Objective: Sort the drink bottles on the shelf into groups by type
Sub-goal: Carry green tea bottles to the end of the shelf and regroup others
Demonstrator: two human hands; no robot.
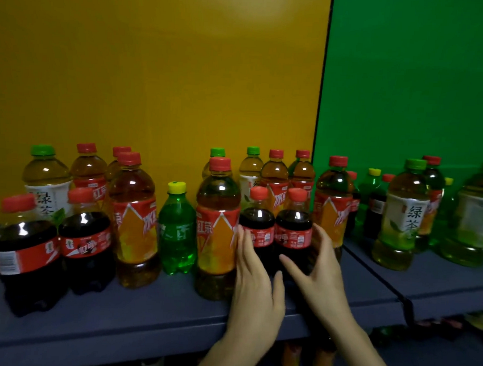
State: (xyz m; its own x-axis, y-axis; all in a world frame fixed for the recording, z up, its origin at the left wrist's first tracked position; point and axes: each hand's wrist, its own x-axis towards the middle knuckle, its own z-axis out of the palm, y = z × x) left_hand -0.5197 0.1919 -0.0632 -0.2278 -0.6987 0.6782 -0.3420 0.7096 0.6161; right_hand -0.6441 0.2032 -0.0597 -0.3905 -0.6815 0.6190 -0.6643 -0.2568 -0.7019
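Between your two hands, at the front of the shelf (146,314), stand two small cola bottles, touching side by side: the left cola bottle (256,233) and the right cola bottle (293,235).

- Left hand (254,283): fingers (244,246) straight and spread, flat along the left flank of the left cola bottle. Touching or just short of it; not wrapped around. Thumb lies low, toward the shelf edge.
- Right hand (318,272): fingers (322,239) curved around the right flank of the right cola bottle, thumb reaching across in front of its base. Looser than a clench; whether it bears on the plastic, I cannot tell.
- Neither hand grips anything. Reading: you bracket the pair so both shift together as one block, which suits same-type bottles.

Outward from the hands:
- Tall iced tea bottle (217,231) just left of your left hand, touching the cola pair or nearly.
- Green soda bottle (177,235), yellow cap, next left; then another iced tea bottle (135,222).
- Two more colas at far left, the nearer one (87,242) well apart from your pair, so the cola group is split.
- Green tea bottle (45,182) in the back row; another green tea bottle (399,220) on the right-hand shelf section.

Types are mixed; sorting looks early.
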